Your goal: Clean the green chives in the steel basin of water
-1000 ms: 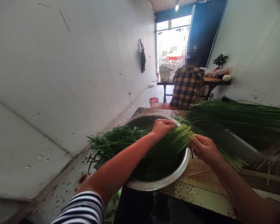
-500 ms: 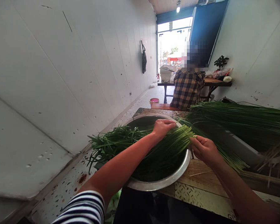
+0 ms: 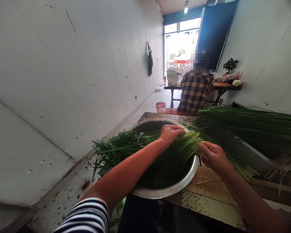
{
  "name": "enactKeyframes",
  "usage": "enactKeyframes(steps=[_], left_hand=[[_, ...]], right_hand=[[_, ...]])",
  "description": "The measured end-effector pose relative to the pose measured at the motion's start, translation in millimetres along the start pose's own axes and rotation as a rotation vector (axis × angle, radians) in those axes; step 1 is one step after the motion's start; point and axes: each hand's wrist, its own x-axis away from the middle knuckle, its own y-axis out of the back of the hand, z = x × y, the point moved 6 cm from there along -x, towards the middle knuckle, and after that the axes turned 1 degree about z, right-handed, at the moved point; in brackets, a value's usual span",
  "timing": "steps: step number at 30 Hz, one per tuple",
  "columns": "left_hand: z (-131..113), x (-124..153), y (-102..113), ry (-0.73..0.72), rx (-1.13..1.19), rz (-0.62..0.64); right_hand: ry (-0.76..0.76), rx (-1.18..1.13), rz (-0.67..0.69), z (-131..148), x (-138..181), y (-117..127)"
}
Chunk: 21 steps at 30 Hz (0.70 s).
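A bunch of long green chives (image 3: 145, 152) lies across a large steel basin (image 3: 184, 181), leaf tips hanging over its left rim. My left hand (image 3: 170, 133) rests curled on top of the bunch near its cut pale ends, fingers closed over the stalks. My right hand (image 3: 212, 154) sits at the basin's right rim, fingers pinched on the cut ends of the same bunch.
A big pile of chives (image 3: 247, 124) lies on the wooden table (image 3: 208, 191) to the right. A person in a plaid shirt (image 3: 195, 92) sits ahead, back turned, at another table (image 3: 223, 85). A pink bucket (image 3: 160, 105) stands on the floor. A white wall runs along the left.
Hardly anything differs: both hands stay on the chive bunch at the same spots; the view has shifted very slightly.
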Motion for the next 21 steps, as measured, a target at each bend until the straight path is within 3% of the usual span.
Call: enactKeyframes(steps=[12,21], left_hand=[[-4.9,1.8,-1.3,-0.102,-0.038,-0.012],[-11.5,3.7,-6.1,-0.181,-0.146,0.055]], right_hand=[[-0.029,-0.038,-0.028,3.5,3.3,-5.6],[-0.024,-0.014,-0.017,0.5,1.9,-2.2]])
